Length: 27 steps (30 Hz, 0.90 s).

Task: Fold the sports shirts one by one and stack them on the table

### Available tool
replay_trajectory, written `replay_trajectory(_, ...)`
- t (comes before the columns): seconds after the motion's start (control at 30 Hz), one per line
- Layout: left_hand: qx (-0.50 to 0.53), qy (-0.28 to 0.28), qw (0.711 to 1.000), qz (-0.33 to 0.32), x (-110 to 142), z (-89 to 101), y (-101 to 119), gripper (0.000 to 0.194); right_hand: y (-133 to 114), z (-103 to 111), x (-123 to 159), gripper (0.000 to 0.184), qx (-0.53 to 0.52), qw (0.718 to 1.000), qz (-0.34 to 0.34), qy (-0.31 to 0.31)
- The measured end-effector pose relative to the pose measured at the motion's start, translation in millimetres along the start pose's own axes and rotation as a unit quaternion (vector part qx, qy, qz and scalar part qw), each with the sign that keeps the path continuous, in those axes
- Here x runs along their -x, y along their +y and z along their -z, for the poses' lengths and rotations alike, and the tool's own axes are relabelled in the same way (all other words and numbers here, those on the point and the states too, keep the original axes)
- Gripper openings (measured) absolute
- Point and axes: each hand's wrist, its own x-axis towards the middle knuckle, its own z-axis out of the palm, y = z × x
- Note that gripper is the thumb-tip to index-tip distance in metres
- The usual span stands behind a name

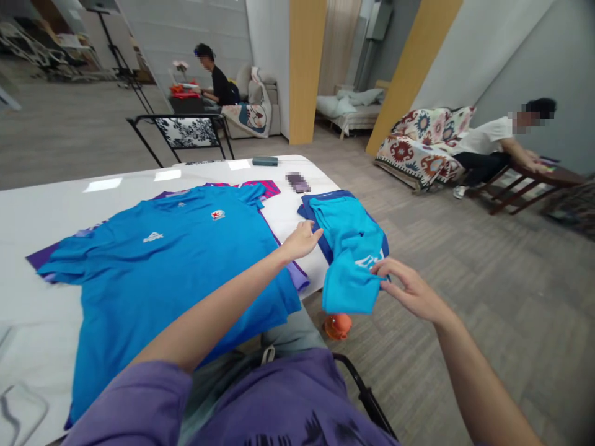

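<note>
A light blue folded garment [348, 248] lies at the right end of the white table [69, 198] and hangs over its edge, on top of a dark blue garment [309, 207]. My left hand [301, 240] rests at its left side, fingers curled and touching the cloth. My right hand [409, 288] pinches the garment's hanging right edge near the white print. A large blue T-shirt [158, 266] lies spread flat on the table in front of me, over a purple garment [260, 186].
A phone [297, 181] and a dark case [264, 161] lie at the table's far end. An orange object [338, 325] sits on the floor below the edge. One person sits at a sofa [423, 148] on the right, another sits far back. A black folding rack [186, 130] stands behind the table.
</note>
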Motion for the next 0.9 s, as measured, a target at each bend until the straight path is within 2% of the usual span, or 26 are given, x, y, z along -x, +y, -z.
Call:
replay_trajectory(0.03,-0.018,0.017,1.0,0.003,-14,-3.9,0,0.059,-2,1,12,0.022,0.011,0.999,-0.008,-0.049)
replay_trajectory(0.1,-0.045,0.047,0.998,0.011,-42,-5.2,2,0.063,-1,2,24,0.023,0.029,0.995,-0.028,-0.087)
replay_trajectory(0.2,-0.061,0.083,0.994,0.04,-86,1.3,10,0.064,10,6,9,0.031,0.021,0.998,-0.052,-0.039)
replay_trajectory(0.33,-0.051,0.095,0.99,0.093,-136,9.1,19,0.056,41,17,-53,0.04,0.016,0.994,-0.104,0.035)
replay_trajectory(0.47,-0.012,0.081,0.989,0.124,-163,7.1,18,0.04,96,25,-142,0.044,0.09,0.972,-0.2,0.088)
replay_trajectory(0.6,0.073,0.07,0.989,0.11,-173,-0.9,20,0.035,150,27,-236,0.055,0.142,0.945,-0.269,0.12)
replay_trajectory(0.7,0.166,0.035,0.982,0.08,-168,-2.3,34,0.032,173,32,-287,0.062,0.156,0.943,-0.268,0.121)
replay_trajectory(0.77,0.223,0.006,0.973,0.054,-159,3.4,50,0.033,178,38,-305,0.055,0.105,0.965,-0.233,0.061)
replay_trajectory(0.83,0.297,-0.049,0.954,0.004,-144,15.6,71,0.036,174,49,-309,0.04,0.0,0.983,-0.185,-0.002)
replay_trajectory(0.9,0.362,-0.131,0.921,-0.06,-122,33.6,99,0.041,163,64,-301,0.031,-0.108,0.982,-0.157,-0.008)
